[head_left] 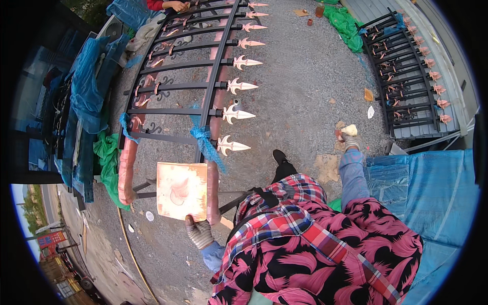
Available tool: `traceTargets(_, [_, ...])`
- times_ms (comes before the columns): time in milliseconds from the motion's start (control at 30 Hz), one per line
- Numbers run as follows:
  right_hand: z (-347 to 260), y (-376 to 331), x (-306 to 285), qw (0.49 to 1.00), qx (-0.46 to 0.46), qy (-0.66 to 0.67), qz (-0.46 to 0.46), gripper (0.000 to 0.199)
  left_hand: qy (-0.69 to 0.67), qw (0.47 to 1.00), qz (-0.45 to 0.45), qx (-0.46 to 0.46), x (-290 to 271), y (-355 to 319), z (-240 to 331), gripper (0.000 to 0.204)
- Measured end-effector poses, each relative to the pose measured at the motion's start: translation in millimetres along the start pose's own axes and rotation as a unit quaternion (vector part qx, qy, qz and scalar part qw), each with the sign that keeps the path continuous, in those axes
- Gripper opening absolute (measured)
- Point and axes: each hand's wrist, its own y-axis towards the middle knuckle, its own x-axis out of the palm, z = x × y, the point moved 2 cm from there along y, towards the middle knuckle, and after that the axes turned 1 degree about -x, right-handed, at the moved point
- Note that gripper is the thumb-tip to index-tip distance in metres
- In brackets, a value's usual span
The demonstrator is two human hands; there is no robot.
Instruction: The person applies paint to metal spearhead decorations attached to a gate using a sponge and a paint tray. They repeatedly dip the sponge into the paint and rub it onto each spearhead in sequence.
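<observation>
My left hand (199,232), in a pale knit glove with a stained thumb, grips a square board (170,203) by its near edge. The board is pale with a copper-coloured smear across its middle. Out to the right, my gloved right hand (352,142) is closed around a cream, sponge-like piece (348,130); a reddish-brown thing beside it is too small to name. Left of centre lies a black metal fence panel (175,113) on pink-wrapped supports (128,168). Its spear-shaped finials (238,114) are coppery pink, and the board is just beyond the nearest one.
Blue netting (206,145) is tied to the panel's near corner. A second fence panel (406,76) leans at the right, by blue sheeting (432,188). Another person's hand (177,6) touches the panel's far end. Small jars (319,9) and scraps lie on the gravel (300,81).
</observation>
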Motion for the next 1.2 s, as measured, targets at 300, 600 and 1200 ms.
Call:
traceTargets(300, [-88.1, 61.1, 112.7, 0.974, -0.121, -0.077, -0.178, 0.039, -0.046, 0.987, 0.070, 0.135, 34.9, -25.2, -56.8, 0.051])
traceTargets(600, [-156.3, 8.3, 187.6, 0.908, -0.184, -0.188, -0.326, 0.046, -0.049, 0.961, 0.119, 0.243, 40.7, -88.7, -103.3, 0.049])
traceTargets(1200, [-179.7, -68.6, 192.0, 0.872, -0.196, -0.182, -0.410, 0.042, -0.106, 0.967, 0.113, 0.204, 30.6, -57.7, -90.7, 0.047])
